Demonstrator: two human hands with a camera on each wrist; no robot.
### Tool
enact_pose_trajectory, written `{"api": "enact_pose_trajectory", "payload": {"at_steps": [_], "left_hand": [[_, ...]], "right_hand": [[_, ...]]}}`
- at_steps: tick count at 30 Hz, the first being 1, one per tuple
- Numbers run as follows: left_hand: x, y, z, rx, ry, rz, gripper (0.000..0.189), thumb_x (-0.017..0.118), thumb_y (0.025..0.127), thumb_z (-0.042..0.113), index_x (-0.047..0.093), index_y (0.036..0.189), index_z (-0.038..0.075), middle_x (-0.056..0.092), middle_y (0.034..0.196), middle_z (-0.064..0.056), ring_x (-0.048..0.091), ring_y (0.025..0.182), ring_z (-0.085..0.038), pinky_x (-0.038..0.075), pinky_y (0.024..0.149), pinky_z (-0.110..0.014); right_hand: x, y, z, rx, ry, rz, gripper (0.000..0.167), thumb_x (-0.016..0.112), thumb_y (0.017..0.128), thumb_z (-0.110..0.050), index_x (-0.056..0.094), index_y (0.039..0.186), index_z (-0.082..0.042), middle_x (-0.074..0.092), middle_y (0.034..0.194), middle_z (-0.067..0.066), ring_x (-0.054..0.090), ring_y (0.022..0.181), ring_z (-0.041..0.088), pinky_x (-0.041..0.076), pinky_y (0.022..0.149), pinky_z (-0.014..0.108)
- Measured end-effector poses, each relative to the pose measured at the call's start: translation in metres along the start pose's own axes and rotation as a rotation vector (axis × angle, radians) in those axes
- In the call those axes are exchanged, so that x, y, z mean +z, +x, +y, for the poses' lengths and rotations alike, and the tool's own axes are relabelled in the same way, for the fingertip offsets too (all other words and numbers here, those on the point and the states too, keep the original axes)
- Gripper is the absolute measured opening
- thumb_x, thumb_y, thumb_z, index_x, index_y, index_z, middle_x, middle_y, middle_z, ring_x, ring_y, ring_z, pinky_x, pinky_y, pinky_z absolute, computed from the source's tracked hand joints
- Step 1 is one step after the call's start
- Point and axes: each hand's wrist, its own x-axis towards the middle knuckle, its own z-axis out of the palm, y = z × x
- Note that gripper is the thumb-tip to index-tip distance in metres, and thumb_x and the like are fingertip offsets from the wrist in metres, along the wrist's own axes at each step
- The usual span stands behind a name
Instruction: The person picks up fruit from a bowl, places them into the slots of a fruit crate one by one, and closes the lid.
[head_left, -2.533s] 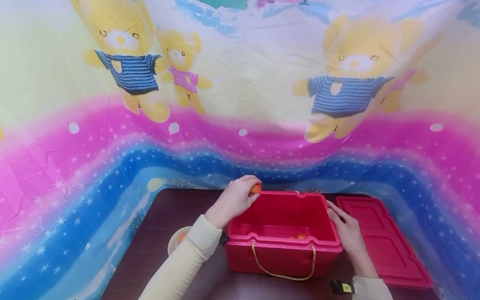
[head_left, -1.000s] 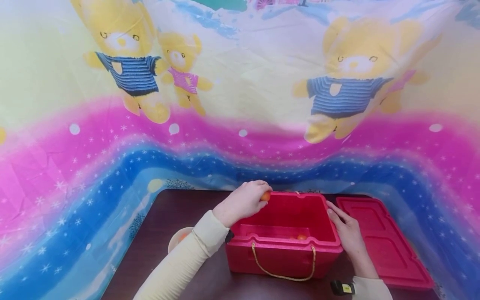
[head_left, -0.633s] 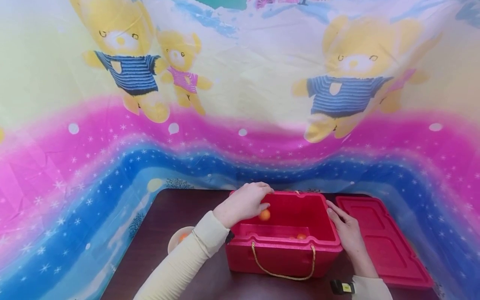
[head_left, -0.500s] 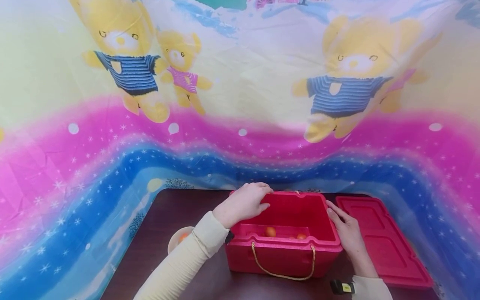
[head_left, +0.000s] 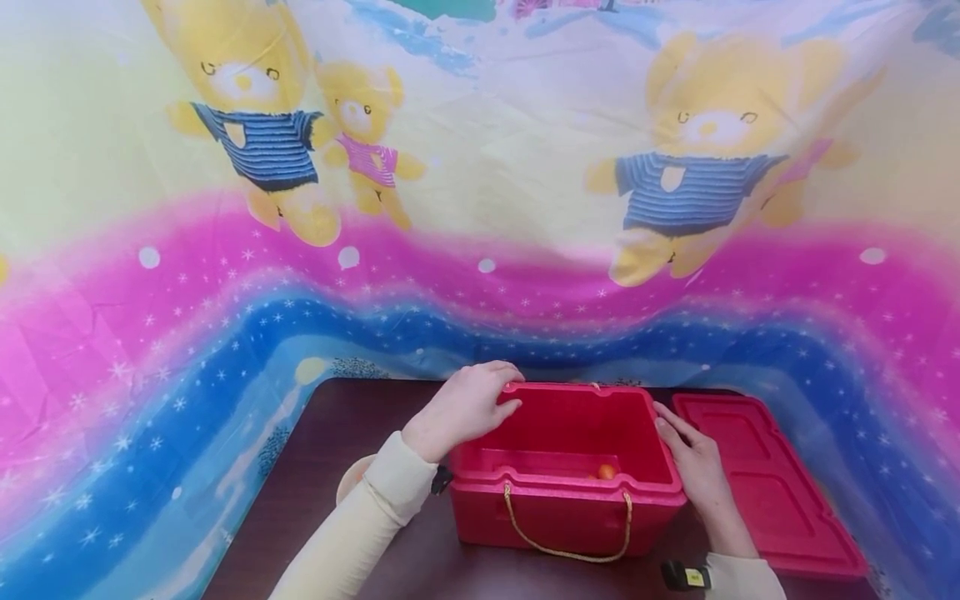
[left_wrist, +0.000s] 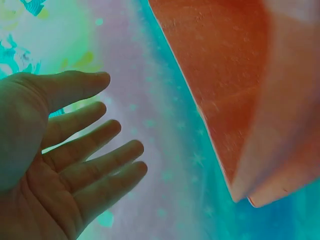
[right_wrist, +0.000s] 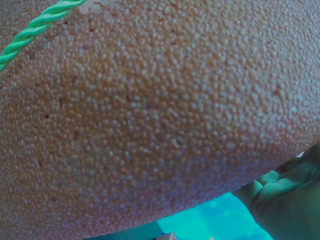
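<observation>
A red foam box (head_left: 566,517) with a rope handle stands uncovered on the dark table. On its floor, near the front right, lies a small round orange fruit (head_left: 606,472); the front wall may hide others. Over the box's left rim is my left hand (head_left: 465,408), holding nothing; the left wrist view shows its fingers (left_wrist: 107,162) spread and fairly straight. My right hand (head_left: 697,467) rests against the right side, fingertips at the rim. Beaded foam fills most of the right wrist view, with part of that hand at the right edge.
A pale bowl (head_left: 351,479) sits left of the box, partly covered by my left sleeve. Beyond my right hand lies the flat red lid (head_left: 772,483). A printed bear cloth (head_left: 480,208) hangs behind the table.
My left hand let go of an orange fruit, which dropped into the box and is out of sight where it landed. The hand then moved left. My right hand stays at the box.
</observation>
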Motion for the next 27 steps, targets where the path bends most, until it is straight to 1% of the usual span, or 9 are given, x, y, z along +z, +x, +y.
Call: {"api": "enact_pose_trajectory", "payload": {"at_steps": [3, 7, 13, 17, 21, 24, 27], "left_hand": [[0.0, -0.01, -0.011, -0.04, -0.004, 0.062, 0.041, 0.078, 0.089, 0.03, 0.07, 0.125, 0.012, 0.069, 0.126, -0.005, 0.068, 0.112, -0.02, 0.055, 0.097, -0.037], [0.004, -0.028, -0.032, -0.134, -0.032, 0.122, 0.041, 0.08, 0.087, 0.026, 0.07, 0.123, 0.011, 0.069, 0.125, -0.007, 0.067, 0.116, -0.024, 0.054, 0.098, -0.041], [0.019, -0.065, -0.067, -0.274, -0.069, 0.183, 0.038, 0.079, 0.089, 0.024, 0.071, 0.124, 0.012, 0.069, 0.126, -0.007, 0.067, 0.116, -0.026, 0.055, 0.096, -0.046], [0.031, -0.089, -0.083, -0.344, -0.062, 0.217, 0.038, 0.079, 0.088, 0.023, 0.071, 0.123, 0.008, 0.068, 0.127, -0.011, 0.066, 0.117, -0.029, 0.054, 0.096, -0.05], [0.042, -0.109, -0.093, -0.428, -0.062, 0.23, 0.043, 0.079, 0.087, 0.022, 0.069, 0.124, 0.004, 0.066, 0.129, -0.016, 0.064, 0.118, -0.033, 0.052, 0.097, -0.054], [0.051, -0.121, -0.1, -0.486, -0.067, 0.212, 0.044, 0.079, 0.088, 0.023, 0.068, 0.126, 0.003, 0.065, 0.131, -0.017, 0.064, 0.119, -0.035, 0.052, 0.097, -0.055], [0.061, -0.131, -0.106, -0.524, -0.081, 0.188, 0.043, 0.079, 0.088, 0.023, 0.068, 0.125, 0.003, 0.066, 0.129, -0.016, 0.065, 0.115, -0.035, 0.053, 0.096, -0.054]], "right_hand": [[0.001, 0.0, 0.0, 0.003, 0.001, -0.002, 0.069, 0.053, 0.099, -0.057, 0.036, 0.158, -0.025, 0.047, 0.152, 0.021, 0.059, 0.096, -0.013, 0.059, 0.08, 0.025], [0.001, 0.0, 0.0, 0.009, 0.001, -0.004, 0.069, 0.053, 0.099, -0.057, 0.036, 0.158, -0.025, 0.047, 0.152, 0.021, 0.059, 0.096, -0.013, 0.059, 0.081, 0.026], [-0.001, 0.001, 0.0, 0.013, -0.029, 0.001, 0.069, 0.052, 0.099, -0.058, 0.036, 0.158, -0.025, 0.047, 0.152, 0.021, 0.059, 0.098, -0.011, 0.059, 0.08, 0.026], [-0.001, 0.001, 0.0, 0.015, -0.032, 0.001, 0.069, 0.052, 0.099, -0.057, 0.036, 0.158, -0.025, 0.047, 0.152, 0.021, 0.059, 0.098, -0.011, 0.059, 0.08, 0.027], [-0.001, 0.001, 0.001, 0.017, -0.02, -0.001, 0.069, 0.052, 0.099, -0.057, 0.036, 0.158, -0.025, 0.046, 0.152, 0.021, 0.059, 0.098, -0.012, 0.059, 0.08, 0.027], [0.0, 0.001, 0.0, 0.017, -0.021, -0.002, 0.069, 0.052, 0.099, -0.057, 0.036, 0.158, -0.025, 0.046, 0.153, 0.021, 0.058, 0.099, -0.012, 0.059, 0.081, 0.027], [0.001, 0.002, 0.0, 0.014, -0.022, -0.001, 0.069, 0.052, 0.099, -0.057, 0.036, 0.158, -0.025, 0.045, 0.153, 0.021, 0.057, 0.1, -0.012, 0.059, 0.081, 0.027]]}}
